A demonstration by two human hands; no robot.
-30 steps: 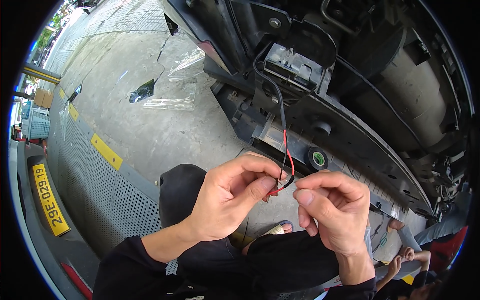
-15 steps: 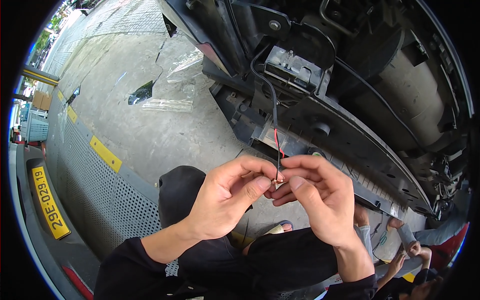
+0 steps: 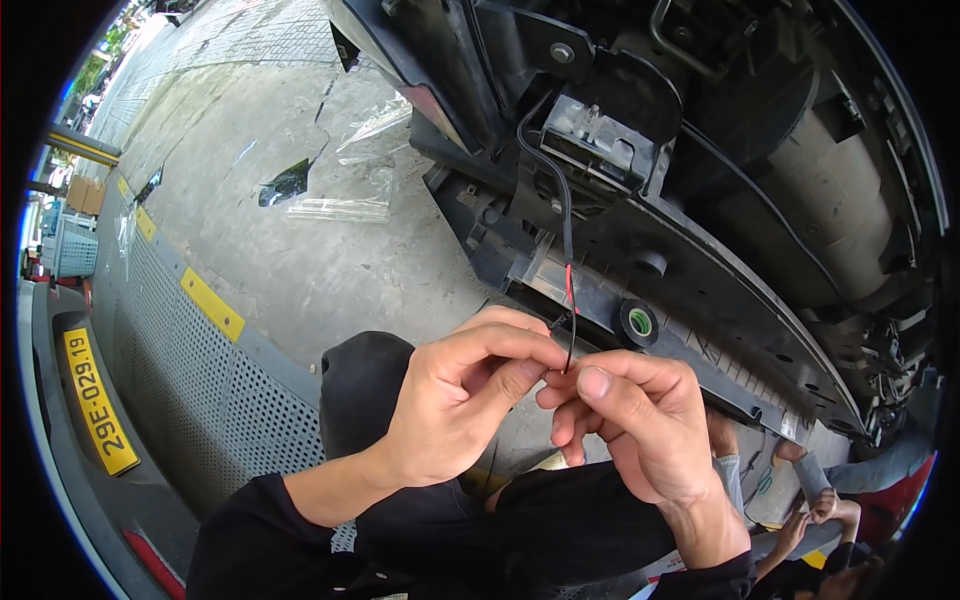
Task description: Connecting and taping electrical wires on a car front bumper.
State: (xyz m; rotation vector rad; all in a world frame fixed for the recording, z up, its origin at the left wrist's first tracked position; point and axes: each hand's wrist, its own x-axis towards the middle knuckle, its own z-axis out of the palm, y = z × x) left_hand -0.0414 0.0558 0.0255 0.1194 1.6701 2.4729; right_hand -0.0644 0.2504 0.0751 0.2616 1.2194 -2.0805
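Observation:
A black sheathed cable [image 3: 563, 195] hangs down from the vehicle part and splits into a thin red wire [image 3: 570, 283] and a thin black wire [image 3: 573, 335]. At the black wire's lower end my left hand [image 3: 455, 405] pinches with thumb and forefinger. Close against it, my right hand [image 3: 645, 420] holds the same wire end between thumb and forefinger, its other fingers curled. The fingertips partly hide the wire's tip. The red wire's end is hard to make out. On the ledge just beyond my right hand sits a roll of black tape [image 3: 626, 322].
A dark bumper assembly [image 3: 730, 265] fills the upper right. Clear plastic film [image 3: 345, 208] and a dark shard [image 3: 285, 184] lie on the concrete floor. At left are a perforated ramp [image 3: 215, 370] and a vehicle's rear. Another person's hands [image 3: 815, 512] show at lower right.
My right hand has shifted down a little and its fingers have curled more. The wire end sits slightly lower and further right. The tape roll, mostly hidden before, is now visible.

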